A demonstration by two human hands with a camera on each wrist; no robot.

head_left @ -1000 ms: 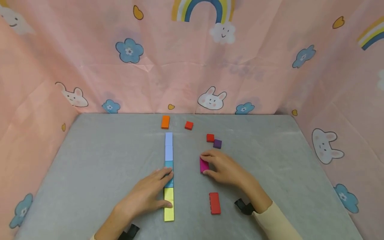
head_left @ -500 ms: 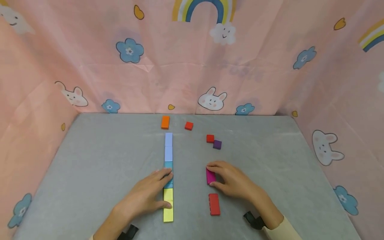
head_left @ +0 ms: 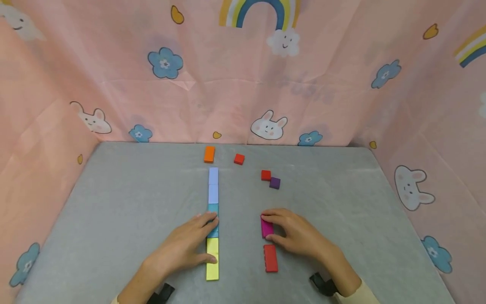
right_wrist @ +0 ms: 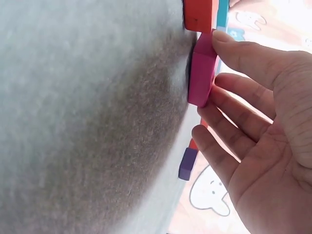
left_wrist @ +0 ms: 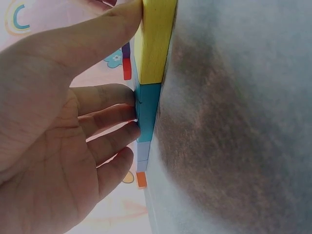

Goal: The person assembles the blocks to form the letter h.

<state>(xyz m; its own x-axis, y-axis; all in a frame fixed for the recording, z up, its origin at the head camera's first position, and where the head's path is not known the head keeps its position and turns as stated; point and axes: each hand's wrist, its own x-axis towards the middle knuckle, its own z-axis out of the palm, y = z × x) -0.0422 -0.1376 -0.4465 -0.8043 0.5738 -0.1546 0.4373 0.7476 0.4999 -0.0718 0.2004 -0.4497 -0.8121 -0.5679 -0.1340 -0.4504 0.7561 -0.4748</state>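
Note:
My right hand (head_left: 296, 232) pinches a magenta block (head_left: 267, 227) between thumb and fingers, low at the table. Just below that block, in the head view, lies a red rectangular block (head_left: 271, 258). My left hand (head_left: 186, 247) rests on a straight row of blocks, its fingers fairly straight. Its fingertips touch the teal part (left_wrist: 148, 109) and its thumb lies on the yellow part (left_wrist: 157, 44). Two light blue blocks (head_left: 213, 185) continue the row toward the back. Part of the teal is hidden under the fingers.
An orange block (head_left: 209, 154) lies beyond the far end of the row. To its right is a small red cube (head_left: 239, 159). Another red cube (head_left: 266, 175) sits at a purple cube (head_left: 275, 183). A pink printed cloth (head_left: 212, 97) walls the grey table (head_left: 133, 190).
My right hand has brought the magenta block toward me and slightly right, close to the red rectangular block. My left hand has stayed on the row.

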